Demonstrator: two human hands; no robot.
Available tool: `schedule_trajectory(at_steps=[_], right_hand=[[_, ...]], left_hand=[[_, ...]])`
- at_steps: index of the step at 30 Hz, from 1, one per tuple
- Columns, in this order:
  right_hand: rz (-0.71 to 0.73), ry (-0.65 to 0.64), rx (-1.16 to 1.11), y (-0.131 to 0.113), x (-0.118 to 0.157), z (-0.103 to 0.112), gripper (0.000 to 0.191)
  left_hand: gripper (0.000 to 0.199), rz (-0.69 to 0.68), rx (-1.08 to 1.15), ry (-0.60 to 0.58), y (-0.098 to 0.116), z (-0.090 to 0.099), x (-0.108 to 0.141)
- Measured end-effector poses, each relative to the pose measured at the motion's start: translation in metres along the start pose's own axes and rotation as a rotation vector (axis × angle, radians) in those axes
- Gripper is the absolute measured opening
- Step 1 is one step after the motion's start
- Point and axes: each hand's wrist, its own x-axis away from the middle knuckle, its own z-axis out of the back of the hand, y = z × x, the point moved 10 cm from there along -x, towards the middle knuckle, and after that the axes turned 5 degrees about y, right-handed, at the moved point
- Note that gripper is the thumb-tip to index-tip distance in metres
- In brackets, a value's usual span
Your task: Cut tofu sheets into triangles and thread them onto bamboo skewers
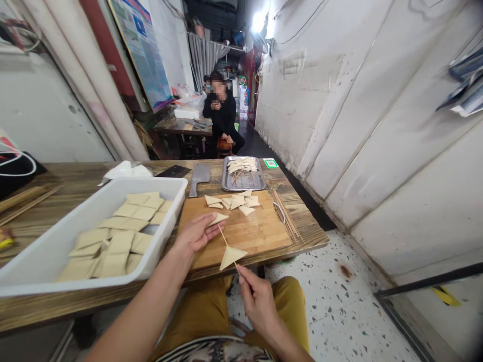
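- The left grip (196, 232) grasps the far triangle (219, 218) between thumb and fingers, over the board (260, 236).
- The right grip (258, 294) is clenched on the skewer (223, 235), just below the near triangle (233, 256), which is threaded on it.
- The skewer's tip meets the far triangle or stops just beside it; I cannot tell whether it has pierced it.
- A push off line could tear the far triangle, as the sheet looks thin.
- If the tip came through suddenly, it could prick the left grip's fingers.
- A loose right grip could let the near triangle slide down the skewer.
- Beyond the left grip, loose triangles (237, 202) lie on the board; farther off are a cleaver (200, 173) and a tray (261, 180) of skewered pieces.
- Left of the left grip, a tub (181, 193) of squares (123, 246) stands on the surface (309, 229).
- Right of the board lie spare skewers (286, 218).
- Well beyond both grips, 1 person (224, 118) sits by a scuffed wall (302, 90), under a bright lamp (258, 22).
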Motion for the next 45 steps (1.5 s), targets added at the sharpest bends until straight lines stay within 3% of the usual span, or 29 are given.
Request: schedule_trajectory(at_steps=[28,45], right_hand=[[-0.009,0.033,0.036,0.003,-0.002,0.002,0.033],[0.062,0.062,0.148,-0.015,-0.001,-0.004,0.041]], left_hand=[[0.006,0.007,-0.015,-0.062,-0.008,-0.012,0.006],[0.006,0.022,0.016,-0.076,-0.015,-0.021,0.018]])
